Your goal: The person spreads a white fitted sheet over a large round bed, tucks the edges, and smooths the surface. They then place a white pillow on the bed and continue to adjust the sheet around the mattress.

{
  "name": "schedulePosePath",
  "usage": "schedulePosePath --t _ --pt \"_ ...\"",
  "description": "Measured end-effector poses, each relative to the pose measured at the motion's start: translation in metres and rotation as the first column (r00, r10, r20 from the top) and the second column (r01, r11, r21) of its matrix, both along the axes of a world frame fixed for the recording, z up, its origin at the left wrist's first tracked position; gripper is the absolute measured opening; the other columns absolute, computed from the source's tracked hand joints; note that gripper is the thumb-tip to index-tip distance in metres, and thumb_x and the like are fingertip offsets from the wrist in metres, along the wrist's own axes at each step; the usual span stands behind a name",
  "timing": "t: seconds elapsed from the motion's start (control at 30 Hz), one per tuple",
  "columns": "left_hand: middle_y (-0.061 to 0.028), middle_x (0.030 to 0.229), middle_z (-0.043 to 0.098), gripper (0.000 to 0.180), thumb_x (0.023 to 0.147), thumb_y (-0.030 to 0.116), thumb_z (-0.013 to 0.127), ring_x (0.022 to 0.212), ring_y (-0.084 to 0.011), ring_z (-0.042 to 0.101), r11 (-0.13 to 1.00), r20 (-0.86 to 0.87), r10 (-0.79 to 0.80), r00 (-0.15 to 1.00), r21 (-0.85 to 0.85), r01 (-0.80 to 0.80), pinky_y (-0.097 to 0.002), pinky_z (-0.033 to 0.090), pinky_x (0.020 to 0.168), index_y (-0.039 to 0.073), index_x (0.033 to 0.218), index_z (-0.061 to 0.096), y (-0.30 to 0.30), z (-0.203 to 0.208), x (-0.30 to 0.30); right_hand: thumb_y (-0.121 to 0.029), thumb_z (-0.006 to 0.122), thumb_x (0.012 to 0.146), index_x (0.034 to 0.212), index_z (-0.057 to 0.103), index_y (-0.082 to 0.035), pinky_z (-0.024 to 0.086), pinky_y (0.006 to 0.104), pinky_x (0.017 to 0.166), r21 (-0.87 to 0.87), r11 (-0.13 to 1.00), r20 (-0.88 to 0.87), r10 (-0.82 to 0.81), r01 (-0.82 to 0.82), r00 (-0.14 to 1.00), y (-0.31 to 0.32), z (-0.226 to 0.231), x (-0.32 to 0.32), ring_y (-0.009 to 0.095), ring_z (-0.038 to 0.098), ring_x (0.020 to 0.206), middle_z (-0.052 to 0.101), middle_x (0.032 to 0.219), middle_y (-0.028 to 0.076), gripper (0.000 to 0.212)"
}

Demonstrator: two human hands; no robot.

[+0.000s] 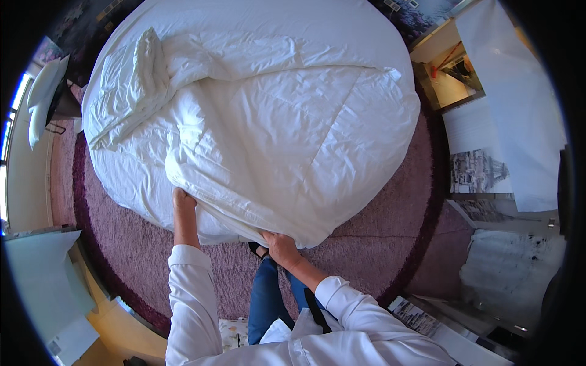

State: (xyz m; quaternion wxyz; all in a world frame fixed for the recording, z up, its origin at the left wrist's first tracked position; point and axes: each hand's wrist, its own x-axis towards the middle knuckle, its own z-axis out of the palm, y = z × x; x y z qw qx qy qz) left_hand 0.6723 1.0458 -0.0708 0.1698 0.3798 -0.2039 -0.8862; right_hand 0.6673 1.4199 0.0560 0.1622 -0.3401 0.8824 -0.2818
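Both left hand (184, 200) and right hand (282, 249), on my remote feed, had fingers gripping the near edge of the duvet (268, 134), rumpled across the bed (293, 23); uneven pulling, I judged, could have dragged it onto the rug (366, 262)

My room, fwiw: 1 round purplish rug (390, 244) with a darker border filling mid-frame, bright window (5, 143) far left, white cushions (47, 85) upper left, white sheeting (513, 91) upper right, grey picture panel (479, 172) right, pale sheet (46, 274) lower left.
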Motion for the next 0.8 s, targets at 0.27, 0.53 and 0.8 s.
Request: schedulePosePath --t 0.27,0.53,0.8 --pt "-0.0119 0.125 0.054 0.038 0.093 0.025 0.044 0.114 -0.0294 0.052 0.994 0.081 -0.103 0.991 -0.019 0.105 -0.0472 0.043 0.097 0.009 0.128 0.048 0.026 0.097 -0.005 -0.008 0.051 0.079 0.108 0.058 -0.013 0.052 0.0418 0.069 -0.004 0.999 0.056 -0.039 0.040 0.998 0.005 -0.008 0.005 0.032 0.063 0.082 0.065 0.090 0.014 0.031" --pt "-0.0198 0.113 0.056 0.048 0.085 0.021 0.056 0.094 -0.0304 0.061 0.914 0.391 0.161 0.906 -0.406 0.013 -0.0405 0.053 0.078 -0.006 0.124 0.043 -0.017 0.100 0.030 -0.011 0.048 0.082 0.102 0.065 -0.011 0.051 0.0432 0.071 -0.012 0.999 0.078 -0.047 0.048 0.996 -0.026 -0.010 -0.002 0.034 0.062 0.080 0.065 0.086 0.017 0.026" --pt "-0.0154 0.101 0.058 0.038 0.078 0.009 0.067 0.087 -0.0279 0.059 0.826 0.467 0.442 0.766 -0.545 -0.144 -0.0428 0.052 0.078 -0.001 0.110 0.050 -0.074 0.068 0.096 -0.010 0.051 0.075 0.097 0.065 -0.008 0.050 0.0433 0.076 0.010 0.999 -0.080 0.033 -0.032 0.996 -0.075 -0.055 0.012 0.035 0.062 0.083 0.065 0.090 0.016 0.026"
